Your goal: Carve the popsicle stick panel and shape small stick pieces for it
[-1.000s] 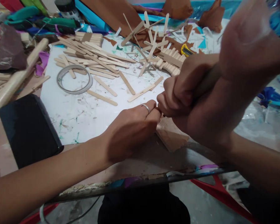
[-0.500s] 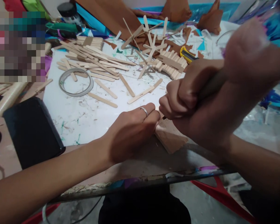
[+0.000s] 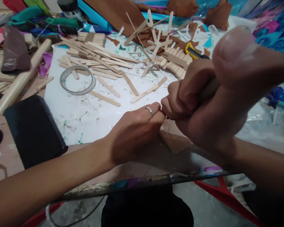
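My right hand is wrapped in a fist round a thick, brownish, stick-like handle, thumb on top. The tool's lower end is hidden below the fist, so I cannot tell its kind. Touching that fist, my left hand, with a ring on one finger, has its fingers bent and pressed together. What they pinch, if anything, is hidden. Under both hands, near the table's front edge, lies a small wooden board. Beyond them, loose popsicle sticks are scattered on a white sheet.
A tape roll lies on the sheet's left part, a black phone beside it. Farther back stand crossed popsicle sticks near a yellow cutter knife. Green-handled pliers and a wooden rod lie at the left.
My right fist has tipped slightly, its thumb shifting left. My left hand keeps almost the same place against it. The view has wobbled a little.
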A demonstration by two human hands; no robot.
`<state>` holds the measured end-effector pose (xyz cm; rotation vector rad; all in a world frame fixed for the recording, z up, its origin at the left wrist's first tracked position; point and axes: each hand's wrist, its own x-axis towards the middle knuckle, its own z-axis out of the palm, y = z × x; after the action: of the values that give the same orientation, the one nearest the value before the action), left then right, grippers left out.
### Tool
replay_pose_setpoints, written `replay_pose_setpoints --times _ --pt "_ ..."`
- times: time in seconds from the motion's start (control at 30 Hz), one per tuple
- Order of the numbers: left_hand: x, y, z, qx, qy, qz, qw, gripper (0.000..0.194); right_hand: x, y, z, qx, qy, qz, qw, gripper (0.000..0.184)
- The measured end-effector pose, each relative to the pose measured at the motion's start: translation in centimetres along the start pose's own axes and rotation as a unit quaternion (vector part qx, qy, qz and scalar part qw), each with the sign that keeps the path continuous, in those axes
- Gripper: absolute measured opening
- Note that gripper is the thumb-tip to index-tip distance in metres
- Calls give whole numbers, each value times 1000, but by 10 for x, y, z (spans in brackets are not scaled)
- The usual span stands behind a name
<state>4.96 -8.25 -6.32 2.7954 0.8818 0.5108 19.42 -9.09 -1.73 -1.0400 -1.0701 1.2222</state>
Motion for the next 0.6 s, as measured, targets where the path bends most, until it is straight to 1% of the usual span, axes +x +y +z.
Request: replay_pose_setpoints --times 0.07,0.1,0.23,0.37,0.43,0.53,0.6 --pt "-1 0 -2 7 -6 15 1000 18 2 0 6 -2 56 -80 995 69" --pt "-1 1 -3 9 -12 18 1000 19 3 0 8 -3 73 -104 992 70" --pt "0 2 -7 1 -27 17 999 21 6 1 7 8 64 -90 994 68" --pt "-1 2 -5 -6 -31 20 999 19 4 2 4 23 72 -113 991 69" --pt "-2 1 -3 -12 -24 13 1000 21 4 2 3 18 64 -111 992 70" --pt "-4 0 1 -24 -14 6 1000 25 4 3 2 -6 57 -82 995 67" --pt "-5 -1 5 -25 -2 7 1000 23 4 5 1 -11 53 -89 995 64"
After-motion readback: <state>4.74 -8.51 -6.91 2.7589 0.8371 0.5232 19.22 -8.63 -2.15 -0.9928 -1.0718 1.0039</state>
